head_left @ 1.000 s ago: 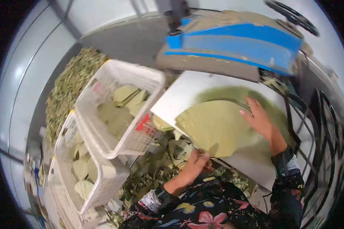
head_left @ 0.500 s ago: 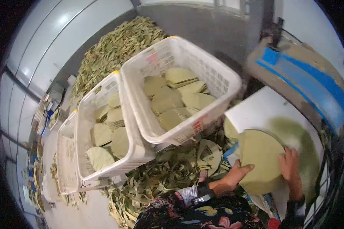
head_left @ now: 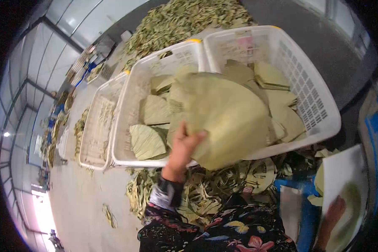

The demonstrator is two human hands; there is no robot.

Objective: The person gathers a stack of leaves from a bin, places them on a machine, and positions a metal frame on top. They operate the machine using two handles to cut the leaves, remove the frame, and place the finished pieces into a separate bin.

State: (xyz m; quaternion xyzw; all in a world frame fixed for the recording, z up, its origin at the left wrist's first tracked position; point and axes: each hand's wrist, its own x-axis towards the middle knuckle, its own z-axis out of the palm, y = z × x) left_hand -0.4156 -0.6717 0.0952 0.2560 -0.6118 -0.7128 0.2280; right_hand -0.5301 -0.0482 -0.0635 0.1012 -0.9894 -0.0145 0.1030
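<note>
Head cam: L hand (head_left: 182,147) w/ cut-leaf stack (head_left: 229,119) over mid crate (head_left: 189,52).
L hand's gripping stack's near-left edge, thumb on top face; stack a bit blurred, tilted, hangs above mid crate's R side & hides part of R crate (head_left: 302,80) too. More cut-leaf bundles (head_left: 155,109) inside mid crate. L crate (head_left: 98,138) just beside mid crate, on its left. R hand (head_left: 336,208) at white table (head_left: 340,168), well right of mid crate; can't tell if fingers spread or curled. Leaf heap (head_left: 189,19) behind mid crate, leaf scraps (head_left: 197,189) in front.
</note>
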